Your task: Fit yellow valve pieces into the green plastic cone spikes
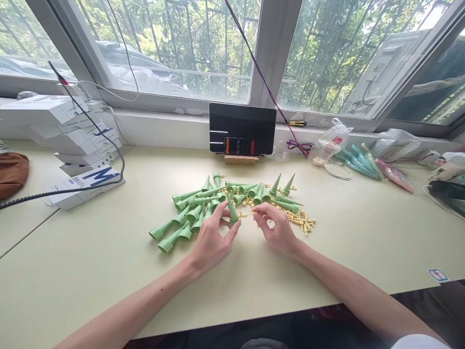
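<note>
Starting at far left, white boxes (72, 131) sit stacked on the tabletop (109, 271). Next lies a cone heap (192, 211), all green. In front of it, the left hand (212, 240) pinches one green cone (231, 207) upright between thumb and fingers. The right hand (278, 228) pinches a small yellow peg (245, 214) just beside that cone's lower end. Loose yellow pegs (301, 220) lie scattered further right.
</note>
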Demonstrator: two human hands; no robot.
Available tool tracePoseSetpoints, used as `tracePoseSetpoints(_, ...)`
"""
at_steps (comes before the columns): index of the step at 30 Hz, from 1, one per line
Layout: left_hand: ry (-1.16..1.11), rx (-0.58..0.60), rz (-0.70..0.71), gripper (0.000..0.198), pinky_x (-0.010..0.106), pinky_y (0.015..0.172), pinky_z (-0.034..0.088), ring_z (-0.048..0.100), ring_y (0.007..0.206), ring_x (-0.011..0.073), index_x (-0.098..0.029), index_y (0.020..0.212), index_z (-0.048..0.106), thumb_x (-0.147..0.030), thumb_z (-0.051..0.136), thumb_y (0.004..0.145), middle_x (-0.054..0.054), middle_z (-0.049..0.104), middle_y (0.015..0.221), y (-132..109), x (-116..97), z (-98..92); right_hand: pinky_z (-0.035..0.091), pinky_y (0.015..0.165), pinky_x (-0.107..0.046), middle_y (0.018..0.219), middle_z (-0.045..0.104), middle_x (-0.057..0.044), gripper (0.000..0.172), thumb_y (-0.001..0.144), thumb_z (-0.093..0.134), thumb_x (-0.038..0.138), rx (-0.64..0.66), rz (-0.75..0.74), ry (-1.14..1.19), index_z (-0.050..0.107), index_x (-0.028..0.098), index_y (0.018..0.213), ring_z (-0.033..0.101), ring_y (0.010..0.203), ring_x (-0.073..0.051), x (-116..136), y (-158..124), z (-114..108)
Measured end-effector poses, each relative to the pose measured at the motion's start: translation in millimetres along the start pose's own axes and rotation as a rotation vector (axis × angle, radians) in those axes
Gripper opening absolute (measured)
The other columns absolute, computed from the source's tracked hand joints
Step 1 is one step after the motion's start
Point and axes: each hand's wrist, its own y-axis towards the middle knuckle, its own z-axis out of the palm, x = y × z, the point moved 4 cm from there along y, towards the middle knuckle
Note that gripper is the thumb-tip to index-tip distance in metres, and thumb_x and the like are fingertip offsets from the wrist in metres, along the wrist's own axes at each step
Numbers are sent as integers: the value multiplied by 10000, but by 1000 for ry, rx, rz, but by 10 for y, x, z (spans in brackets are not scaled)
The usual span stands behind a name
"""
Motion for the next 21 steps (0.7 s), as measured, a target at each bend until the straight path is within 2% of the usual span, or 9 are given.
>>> tracePoseSetpoints(11,-10,24,28,483,345,794,578,712,806,175,-246,1324,433,-294,618,881,39,693,1070,-13,33,15,528,588,-240,874,654,-37,93,958,546,217,29,-57,-13,613,215,1021,601,704,-129,47,10,16)
tracePoseSetpoints(21,-103,94,95,513,369,887,604,695,933,177,-228,1379,411,-263,592,900,42,689,1019,-2,9,42,524,586,-243,868,660,-33,96,952,563,201,41,-68,-11,621,219,1028,617,714,-134,34,12,20)
